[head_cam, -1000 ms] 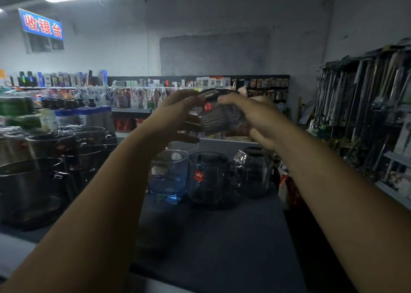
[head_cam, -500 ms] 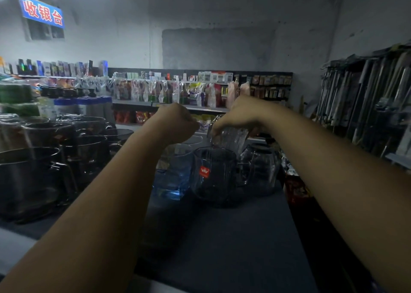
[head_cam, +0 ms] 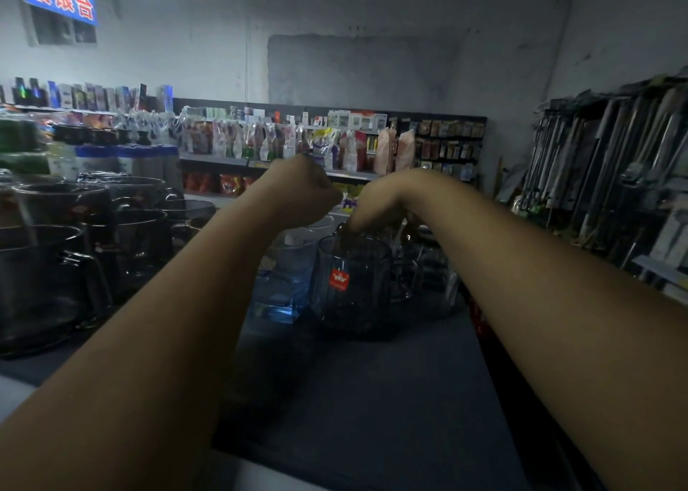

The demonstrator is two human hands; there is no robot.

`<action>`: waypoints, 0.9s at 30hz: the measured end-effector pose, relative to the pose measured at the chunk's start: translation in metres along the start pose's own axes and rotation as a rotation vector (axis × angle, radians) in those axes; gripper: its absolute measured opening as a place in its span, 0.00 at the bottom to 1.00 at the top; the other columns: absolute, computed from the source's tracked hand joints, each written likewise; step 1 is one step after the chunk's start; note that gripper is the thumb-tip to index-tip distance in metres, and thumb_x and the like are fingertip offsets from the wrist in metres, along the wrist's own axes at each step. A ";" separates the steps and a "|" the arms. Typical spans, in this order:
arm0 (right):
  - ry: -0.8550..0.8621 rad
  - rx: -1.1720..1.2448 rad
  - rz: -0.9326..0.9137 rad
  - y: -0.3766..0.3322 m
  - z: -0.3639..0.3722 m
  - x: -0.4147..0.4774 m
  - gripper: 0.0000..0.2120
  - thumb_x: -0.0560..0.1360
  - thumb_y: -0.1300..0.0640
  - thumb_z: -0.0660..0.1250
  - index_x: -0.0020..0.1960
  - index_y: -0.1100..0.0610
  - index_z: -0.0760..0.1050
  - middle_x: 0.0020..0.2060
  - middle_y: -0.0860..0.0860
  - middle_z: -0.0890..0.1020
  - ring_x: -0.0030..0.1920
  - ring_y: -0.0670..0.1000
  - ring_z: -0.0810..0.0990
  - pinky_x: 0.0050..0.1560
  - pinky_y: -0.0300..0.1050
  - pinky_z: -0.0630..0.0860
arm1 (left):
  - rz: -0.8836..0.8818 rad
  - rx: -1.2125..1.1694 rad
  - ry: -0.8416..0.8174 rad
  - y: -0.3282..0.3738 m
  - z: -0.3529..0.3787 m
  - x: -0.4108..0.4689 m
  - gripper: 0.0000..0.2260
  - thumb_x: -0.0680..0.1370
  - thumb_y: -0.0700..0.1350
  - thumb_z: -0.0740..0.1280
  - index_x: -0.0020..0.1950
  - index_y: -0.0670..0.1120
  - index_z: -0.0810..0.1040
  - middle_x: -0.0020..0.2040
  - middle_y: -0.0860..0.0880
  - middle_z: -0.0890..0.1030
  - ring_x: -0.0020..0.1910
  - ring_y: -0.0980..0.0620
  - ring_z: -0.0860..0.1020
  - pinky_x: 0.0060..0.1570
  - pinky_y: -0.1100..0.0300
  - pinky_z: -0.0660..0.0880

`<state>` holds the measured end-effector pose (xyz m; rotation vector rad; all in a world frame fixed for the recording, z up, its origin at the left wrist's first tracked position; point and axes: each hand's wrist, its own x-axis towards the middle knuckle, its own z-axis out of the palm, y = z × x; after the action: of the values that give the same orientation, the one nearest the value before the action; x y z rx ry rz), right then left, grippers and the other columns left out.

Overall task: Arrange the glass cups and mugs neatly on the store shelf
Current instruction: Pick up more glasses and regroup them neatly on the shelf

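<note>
Directly under the right hand point(head_cam: 379, 207), the stickered mug point(head_cam: 352, 285) is seen upright near the far edge of the shelf point(head_cam: 372, 397); fingers point(head_cam: 359, 224) are dipped in its mouth, grip not discernible. Left hand point(head_cam: 301, 192) is fisted just beside, nothing held

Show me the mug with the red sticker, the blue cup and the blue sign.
mug with red sticker point(head_cam: 355, 304): head view, front wall.
blue cup point(head_cam: 283, 291): head view, lower body.
blue sign point(head_cam: 56, 1): head view, middle.
</note>
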<state>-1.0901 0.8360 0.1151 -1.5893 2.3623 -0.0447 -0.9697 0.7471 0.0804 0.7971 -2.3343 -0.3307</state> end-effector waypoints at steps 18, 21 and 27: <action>0.923 0.482 -0.205 0.101 0.075 -0.048 0.08 0.77 0.49 0.72 0.54 0.50 0.80 0.52 0.45 0.82 0.52 0.45 0.80 0.47 0.41 0.76 | 0.301 -0.034 -0.233 0.009 0.004 -0.007 0.10 0.78 0.52 0.72 0.57 0.50 0.86 0.53 0.52 0.86 0.50 0.57 0.82 0.51 0.59 0.77; 1.024 0.576 -0.148 0.104 0.104 -0.048 0.12 0.78 0.45 0.69 0.59 0.49 0.78 0.56 0.46 0.81 0.54 0.45 0.80 0.48 0.39 0.74 | 0.291 -0.026 -0.261 0.010 0.006 -0.007 0.10 0.78 0.54 0.72 0.57 0.53 0.86 0.55 0.53 0.85 0.52 0.56 0.82 0.55 0.53 0.78; 0.976 0.688 -0.126 0.092 0.135 -0.048 0.30 0.77 0.41 0.69 0.75 0.48 0.66 0.68 0.45 0.75 0.64 0.45 0.75 0.61 0.38 0.73 | 0.280 -0.027 -0.296 0.013 0.007 -0.009 0.11 0.80 0.52 0.69 0.59 0.50 0.85 0.57 0.52 0.85 0.52 0.56 0.82 0.48 0.62 0.75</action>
<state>-1.1211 0.9342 -0.0205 -1.4879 2.3374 -1.7890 -0.9747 0.7626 0.0760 0.4201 -2.6694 -0.3768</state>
